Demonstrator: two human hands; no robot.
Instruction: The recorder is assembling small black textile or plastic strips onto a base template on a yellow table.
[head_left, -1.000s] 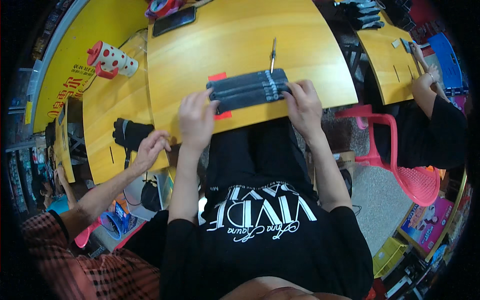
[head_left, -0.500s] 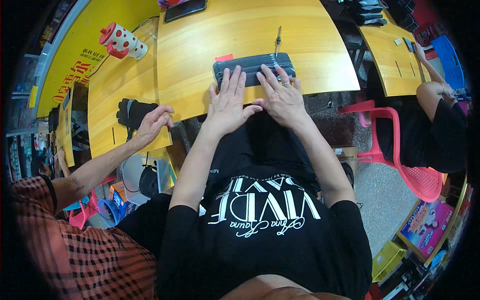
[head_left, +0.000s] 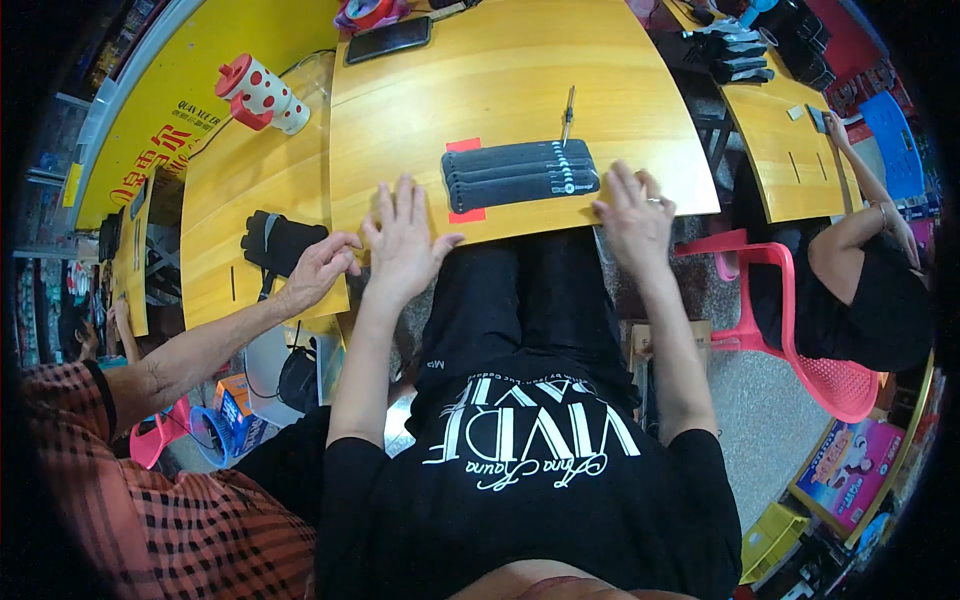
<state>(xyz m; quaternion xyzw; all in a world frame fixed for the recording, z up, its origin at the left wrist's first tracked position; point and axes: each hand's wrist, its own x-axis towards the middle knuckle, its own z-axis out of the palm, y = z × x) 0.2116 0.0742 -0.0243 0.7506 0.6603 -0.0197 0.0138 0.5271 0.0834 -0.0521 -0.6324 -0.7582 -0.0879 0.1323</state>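
A row of overlapping flat black pieces (head_left: pixel 515 175), which look like folded fabric with white marks near their right end, lies on the yellow table close to its front edge. Under its left end, strips of red tape (head_left: pixel 466 215) show. My left hand (head_left: pixel 405 235) lies to the left of the row at the table edge, open, with fingers apart and nothing in it. To the right, my right hand (head_left: pixel 637 220), wearing a ring, rests its fingers on the tabletop, open and apart from the row. A thin pointed tool (head_left: pixel 568 115) lies just beyond the pieces.
A dark phone (head_left: pixel 388 39) lies at the back left. A red-dotted tumbler (head_left: pixel 265 95) stands on the left table. Close to my left hand is a co-worker's hand (head_left: pixel 325 268) beside a black glove (head_left: pixel 280 240). A pink chair (head_left: pixel 790 300) is at the right.
Both my hands have come off the black pieces and moved apart, left hand leftward and right hand rightward. The whole row and the lower tape now show.
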